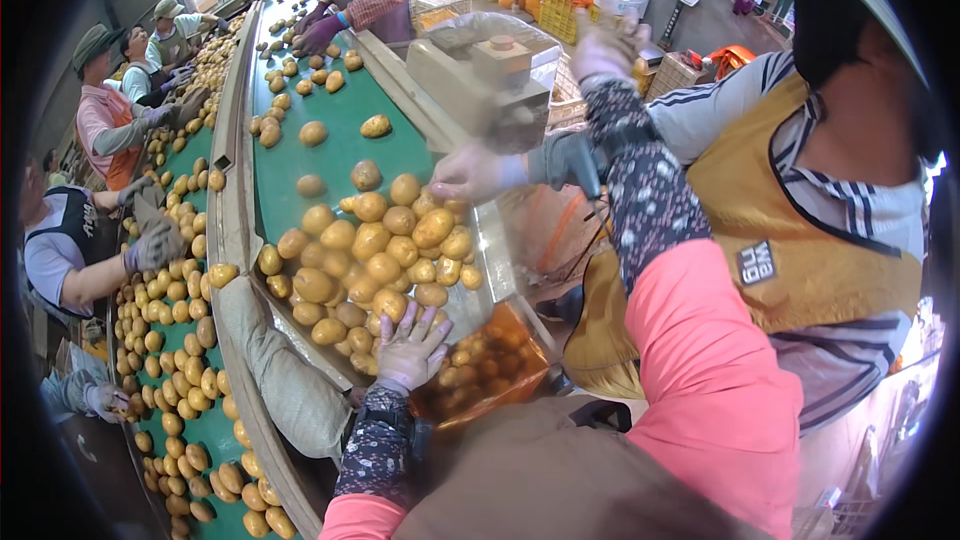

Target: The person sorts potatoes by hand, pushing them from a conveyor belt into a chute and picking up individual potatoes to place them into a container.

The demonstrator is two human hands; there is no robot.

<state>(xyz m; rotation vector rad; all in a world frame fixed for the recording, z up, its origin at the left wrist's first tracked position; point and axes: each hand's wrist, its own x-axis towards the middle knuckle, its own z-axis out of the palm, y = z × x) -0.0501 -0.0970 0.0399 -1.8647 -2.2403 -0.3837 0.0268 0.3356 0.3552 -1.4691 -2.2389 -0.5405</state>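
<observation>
A heap of yellow potatoes (375, 260) lies piled at the near end of a green conveyor belt (340, 125), held back by the belt's clear end wall (497, 250). The heap is too dense to count; it holds several dozen, with about two dozen more scattered singly up the belt toward its far end.

The person's left hand (408, 348), in a pale glove, rests on the near edge of the heap with fingers spread apart, palm down, closed on nothing. The potatoes lie directly ahead of and above those fingers in the view, touching the fingertips; the nearest ones are roundish, and their long axes point every way.

The right hand (603, 50) is raised well away from the belt, beyond a blurred box-shaped machine part (480, 80); motion blur hides whether its fingers are apart or together. The left hand is therefore much the nearer to the heap.

Another pale-gloved hand (470, 172), reaching to the belt's right rim, belongs to a co-worker in a tan apron (800, 240) standing close on the right. Below the end wall an orange mesh sack (485, 365) holds more potatoes.

A second belt (180, 360) at left carries many more potatoes. Four workers line its outer side, and one more stands at the head of the near belt.
</observation>
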